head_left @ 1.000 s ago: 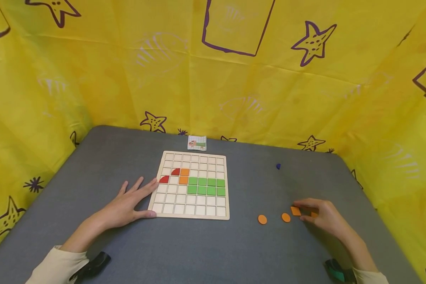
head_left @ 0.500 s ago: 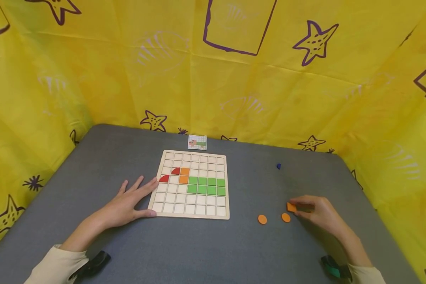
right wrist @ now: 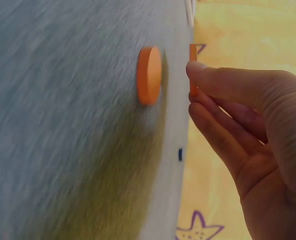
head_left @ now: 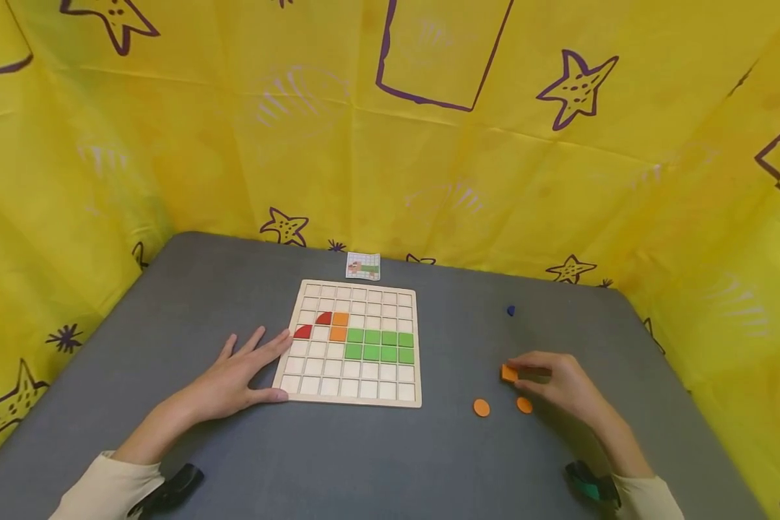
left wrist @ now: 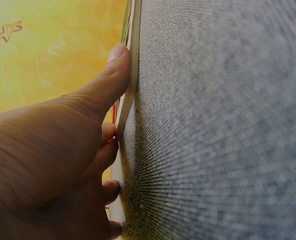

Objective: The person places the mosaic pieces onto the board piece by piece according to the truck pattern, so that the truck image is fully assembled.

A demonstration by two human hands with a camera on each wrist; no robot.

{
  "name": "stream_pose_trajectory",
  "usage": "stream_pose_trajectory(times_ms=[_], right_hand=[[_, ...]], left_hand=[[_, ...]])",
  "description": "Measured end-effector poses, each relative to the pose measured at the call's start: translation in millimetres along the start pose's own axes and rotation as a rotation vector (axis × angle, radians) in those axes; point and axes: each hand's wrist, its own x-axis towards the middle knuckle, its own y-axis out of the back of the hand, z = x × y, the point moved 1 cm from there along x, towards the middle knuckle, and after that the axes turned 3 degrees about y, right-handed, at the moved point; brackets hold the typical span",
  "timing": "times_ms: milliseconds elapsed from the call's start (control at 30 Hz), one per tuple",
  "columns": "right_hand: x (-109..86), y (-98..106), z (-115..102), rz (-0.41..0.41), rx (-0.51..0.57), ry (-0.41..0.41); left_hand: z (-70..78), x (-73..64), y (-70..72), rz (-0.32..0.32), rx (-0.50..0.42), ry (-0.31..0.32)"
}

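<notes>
A person's right hand (head_left: pixel 562 379) pinches an orange square (head_left: pixel 508 374) over a grey table (head_left: pixel 364 469), near two orange discs (head_left: pixel 482 408), while the left hand (head_left: pixel 234 379), fingers spread wide, rests against the left edge of a wooden grid board (head_left: pixel 351 401). Red pieces (head_left: pixel 303 331), two orange tiles (head_left: pixel 339 318) and green tiles (head_left: pixel 372 353) fill some cells; a picture card (head_left: pixel 363 266) lies just beyond, a blue piece (head_left: pixel 510 310) off to the right. A slack pinch could drop the square; a nudge from the left hand could skew the board.
</notes>
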Motion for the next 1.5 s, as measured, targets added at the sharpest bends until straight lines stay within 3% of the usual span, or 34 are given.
stream_pose_trajectory(times_ms=[233,500,667,867,1500], right_hand=[[15.8,-10,-4,-0.024,0.055,0.029],[38.7,-27,-16,-0.09,0.125,0.005],[47.9,-37,-18,-0.111,0.098,0.058],[53.6,-45,-23,-0.158,0.074,0.064],[85.1,-73,-50,-0.174,0.096,0.094]], left_hand=[[-0.9,0.1,-0.5,-0.008,-0.002,0.013],[-1.8,-3.6,3.6,-0.003,-0.001,0.007],[-1.6,-2.9,1.9,-0.004,-0.003,0.005],[-0.7,-1.9,0.6,-0.006,-0.005,0.007],[0.6,-0.5,1.1,-0.01,-0.003,0.012]])
